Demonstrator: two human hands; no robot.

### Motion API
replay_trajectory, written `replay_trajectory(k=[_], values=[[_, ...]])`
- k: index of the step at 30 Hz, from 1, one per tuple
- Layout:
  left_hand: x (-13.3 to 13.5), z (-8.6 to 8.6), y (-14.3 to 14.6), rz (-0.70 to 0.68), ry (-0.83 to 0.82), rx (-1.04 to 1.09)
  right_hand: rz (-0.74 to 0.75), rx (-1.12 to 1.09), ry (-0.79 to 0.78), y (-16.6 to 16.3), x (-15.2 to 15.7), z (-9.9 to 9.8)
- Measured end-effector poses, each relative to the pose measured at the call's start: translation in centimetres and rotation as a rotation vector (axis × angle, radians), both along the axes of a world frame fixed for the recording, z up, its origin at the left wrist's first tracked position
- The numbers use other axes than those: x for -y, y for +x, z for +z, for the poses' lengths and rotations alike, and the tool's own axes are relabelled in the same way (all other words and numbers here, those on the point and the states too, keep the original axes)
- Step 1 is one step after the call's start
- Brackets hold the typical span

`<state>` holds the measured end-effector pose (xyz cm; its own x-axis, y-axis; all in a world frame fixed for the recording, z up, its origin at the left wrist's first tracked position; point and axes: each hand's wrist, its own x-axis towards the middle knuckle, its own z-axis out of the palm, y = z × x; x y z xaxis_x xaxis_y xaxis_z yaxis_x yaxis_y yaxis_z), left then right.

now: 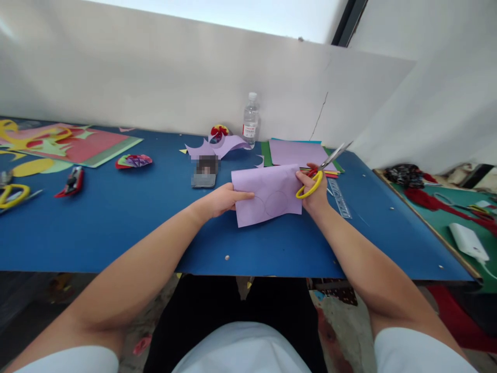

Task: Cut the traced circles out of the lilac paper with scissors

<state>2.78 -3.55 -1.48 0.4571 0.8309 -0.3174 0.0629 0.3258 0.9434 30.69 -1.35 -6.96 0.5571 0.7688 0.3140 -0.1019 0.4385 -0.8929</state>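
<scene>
My left hand (pixel 224 200) is closed on the left edge of a purple sheet of paper (pixel 267 178), with the thumb lying on its front. Round outlines are drawn on the sheet, and its upper part looks folded or curled over. At the sheet's right edge, my right hand (pixel 316 194) is closed around yellow-and-red-handled scissors (pixel 324 165), its thumb touching the paper. The scissor blades point up and to the right, away from the sheet. Whether they are parted is hard to make out.
Behind the sheet are purple paper scraps (pixel 205 148), a phone (pixel 204 172), a water bottle (pixel 250 119) and stacked coloured paper (pixel 298 153). A stencil ruler (pixel 339 198) lies right of my hand. Leftward are a red stapler-like tool (pixel 73 181), other scissors (pixel 15 197) and colourful cut paper (pixel 91 145).
</scene>
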Motion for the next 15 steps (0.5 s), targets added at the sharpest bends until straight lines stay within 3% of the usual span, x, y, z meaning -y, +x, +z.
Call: replay_trajectory(k=[5,10,15], values=[[0.4,-0.7,0.4,-0.036,-0.041,0.088,-0.043,-0.044,-0.018,0.3,-0.3,-0.2],[0.3,-1.4,0.3,-0.121,0.007,-0.047,-0.034,-0.063,-0.023,-0.2,-0.2,-0.5],[0.4,-0.8,0.1,-0.179,0.098,-0.191,-0.044,-0.04,-0.013,-0.1,0.0,-0.3]])
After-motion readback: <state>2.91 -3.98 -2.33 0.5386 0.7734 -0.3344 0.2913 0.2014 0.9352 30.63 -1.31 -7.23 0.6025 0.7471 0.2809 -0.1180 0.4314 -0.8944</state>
